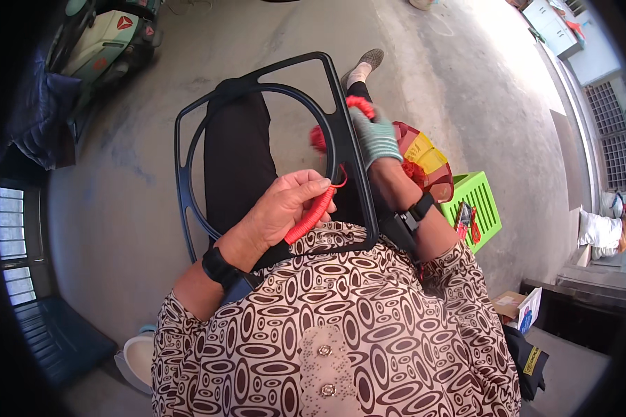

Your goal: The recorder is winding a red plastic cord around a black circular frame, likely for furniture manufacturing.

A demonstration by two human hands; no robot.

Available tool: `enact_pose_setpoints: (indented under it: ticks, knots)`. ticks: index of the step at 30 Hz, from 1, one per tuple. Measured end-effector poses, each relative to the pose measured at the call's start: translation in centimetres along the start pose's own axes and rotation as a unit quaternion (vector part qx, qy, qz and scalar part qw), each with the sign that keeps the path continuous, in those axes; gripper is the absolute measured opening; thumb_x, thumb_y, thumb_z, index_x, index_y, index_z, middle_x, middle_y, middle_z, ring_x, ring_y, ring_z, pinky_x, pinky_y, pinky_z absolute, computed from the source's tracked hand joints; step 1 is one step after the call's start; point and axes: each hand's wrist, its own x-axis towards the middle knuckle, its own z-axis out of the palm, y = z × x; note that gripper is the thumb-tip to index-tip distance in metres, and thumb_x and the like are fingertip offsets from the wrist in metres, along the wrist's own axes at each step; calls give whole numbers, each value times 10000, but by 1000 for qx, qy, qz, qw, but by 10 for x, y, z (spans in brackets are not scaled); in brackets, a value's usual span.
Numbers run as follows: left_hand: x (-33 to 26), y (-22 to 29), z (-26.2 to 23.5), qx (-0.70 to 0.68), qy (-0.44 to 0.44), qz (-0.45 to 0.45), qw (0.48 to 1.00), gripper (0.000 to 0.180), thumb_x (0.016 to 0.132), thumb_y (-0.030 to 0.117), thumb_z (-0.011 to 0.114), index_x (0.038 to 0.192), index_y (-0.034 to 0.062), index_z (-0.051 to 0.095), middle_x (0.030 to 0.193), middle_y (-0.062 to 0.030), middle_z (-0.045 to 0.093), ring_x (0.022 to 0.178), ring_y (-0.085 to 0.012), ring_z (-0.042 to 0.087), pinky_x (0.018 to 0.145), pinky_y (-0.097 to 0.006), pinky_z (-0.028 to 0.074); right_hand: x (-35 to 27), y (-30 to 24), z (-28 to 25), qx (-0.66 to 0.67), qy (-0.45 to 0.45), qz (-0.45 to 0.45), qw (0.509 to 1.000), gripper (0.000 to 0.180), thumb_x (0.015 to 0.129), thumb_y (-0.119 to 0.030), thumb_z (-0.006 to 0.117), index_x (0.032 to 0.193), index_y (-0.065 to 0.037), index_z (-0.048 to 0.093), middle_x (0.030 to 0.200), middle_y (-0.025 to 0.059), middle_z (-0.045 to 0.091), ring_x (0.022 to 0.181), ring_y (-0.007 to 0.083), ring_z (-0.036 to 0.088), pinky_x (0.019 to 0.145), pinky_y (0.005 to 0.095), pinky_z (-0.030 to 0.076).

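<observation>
a black frame (348,153) with a ring inside lies across the lap, over dark trousers (234,135), and stands between the two hands. the red coil (311,221) is inside its lower right part, its thin end curling up by the right side; the bare left hand (279,208) has its fingers clamped on it. the gloved right hand (378,140) is just outside that side, blurred, beside a red strand (359,105); whether its fingers are closed on it, i cannot tell.

close by on the right, a red-and-yellow bag (430,156) and a green basket (492,201) crowd the right forearm. a scooter (101,45) stands well apart at upper left, a white basin (142,358) near the left elbow.

the frame's far edge faces grey floor (188,45), which also stretches along its left edge toward a dark blue seat (62,340).
</observation>
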Motion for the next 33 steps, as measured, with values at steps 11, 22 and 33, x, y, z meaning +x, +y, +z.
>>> enact_pose_setpoints:
  ticks: [11, 22, 33]
  knots:
    - [2, -9, -11, 1, -8, 45, 999, 234, 925, 130, 604, 1117, 1, 572, 822, -123, 643, 659, -195, 651, 562, -300, 549, -40, -33, 16, 246, -306, 306, 867, 755, 896, -579, 535, 1316, 42, 439, 1107, 237, 619, 870, 305, 674, 855, 438, 558]
    - [2, -10, -16, 27, 56, 47, 997, 190, 952, 88, 503, 1111, 10, 572, 878, -112, 646, 640, -183, 636, 549, -296, 529, -42, -27, 9, 28, -237, 216, 947, 383, 850, -156, 714, 1166, 7, 574, 1038, 89, 660, 902, 156, 649, 841, 285, 531]
    - [5, -12, -16, -8, 58, 55, 997, 184, 961, 189, 581, 970, 6, 599, 882, -59, 657, 760, -98, 633, 726, -235, 540, -101, -36, -25, -210, -212, 193, 935, 303, 812, -187, 708, 1035, 11, 650, 903, 63, 685, 793, 137, 636, 761, 290, 512]
